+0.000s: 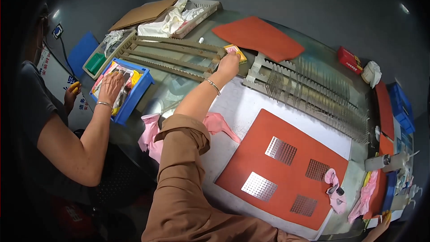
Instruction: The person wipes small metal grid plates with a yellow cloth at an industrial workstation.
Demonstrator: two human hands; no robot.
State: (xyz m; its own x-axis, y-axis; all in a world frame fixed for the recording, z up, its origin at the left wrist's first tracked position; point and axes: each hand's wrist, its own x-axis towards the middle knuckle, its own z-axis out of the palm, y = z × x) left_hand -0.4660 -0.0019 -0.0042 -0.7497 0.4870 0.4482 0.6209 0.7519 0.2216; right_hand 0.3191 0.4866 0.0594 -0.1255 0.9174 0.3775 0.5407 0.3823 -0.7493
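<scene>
My left hand (229, 66) reaches far across the table, a bracelet on its wrist. Its fingers are drawn together at a small yellow box (237, 53) with something pink in its top. What they pinch, if anything, is hidden. At the lower right edge my right hand (381, 228) shows only in part, with yellow at a fingertip. It is close to a pink glove (363, 197), and its grip cannot be made out. Several perforated metal plates (281, 151) lie on a red-orange mat (246, 170) between my arms. Another pink glove (337, 192) rests on the mat's right edge.
Toothed metal racks (172, 50) stand across the far side, one holding rows of thin plates (309, 94). At left a co-worker's hand (111, 87) is in a blue basket (130, 107). Pink gloves (151, 136) lie beside my left sleeve. Bottles (377, 163) stand at right.
</scene>
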